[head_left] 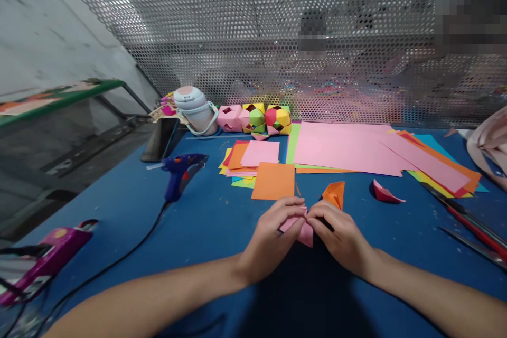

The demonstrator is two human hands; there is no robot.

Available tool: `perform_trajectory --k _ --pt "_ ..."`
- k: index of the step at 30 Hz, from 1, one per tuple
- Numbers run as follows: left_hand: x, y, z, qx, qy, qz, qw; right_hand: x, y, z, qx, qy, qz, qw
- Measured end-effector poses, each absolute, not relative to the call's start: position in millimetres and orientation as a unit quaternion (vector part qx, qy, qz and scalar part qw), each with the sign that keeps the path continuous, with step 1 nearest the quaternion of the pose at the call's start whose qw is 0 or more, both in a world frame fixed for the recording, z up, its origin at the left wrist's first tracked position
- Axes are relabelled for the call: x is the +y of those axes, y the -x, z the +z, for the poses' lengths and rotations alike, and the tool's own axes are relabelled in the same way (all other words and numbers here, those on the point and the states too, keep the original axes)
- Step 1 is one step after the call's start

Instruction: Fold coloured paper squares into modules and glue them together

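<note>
Partly covered: pink paper (306, 234) | left hand (270, 236): fingers (285, 213) gripping it | right hand (344, 233): apparently pinching its edge

Pink paper (304, 235) partly hidden by fingers (283, 214). Power strip (66, 245) by bench's (198, 237) left edge, cut off. Beyond far edge, shapes behind perforated screen (222, 47) blurred.
</note>
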State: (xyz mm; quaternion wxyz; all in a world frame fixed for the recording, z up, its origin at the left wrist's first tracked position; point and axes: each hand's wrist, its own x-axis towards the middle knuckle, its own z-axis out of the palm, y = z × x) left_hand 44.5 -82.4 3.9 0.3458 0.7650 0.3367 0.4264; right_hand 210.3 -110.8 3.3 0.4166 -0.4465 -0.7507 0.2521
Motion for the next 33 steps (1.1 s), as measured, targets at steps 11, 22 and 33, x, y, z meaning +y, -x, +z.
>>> perform_trajectory --k 11,22,33 --pt "-81.8 -48.2 5.6 0.363 -0.728 0.435 0.386 -113.3 -209.8 7.4 -0.749 0.443 0.261 0.419" --pt "-83.0 -49.4 6.9 0.342 -0.743 0.452 0.356 -112.5 -209.5 5.5 -0.744 0.452 0.266 0.414" --pt "-80.0 -44.1 8.0 0.325 -0.754 0.441 0.363 -110.7 -207.5 6.2 -0.738 0.467 0.249 0.418"
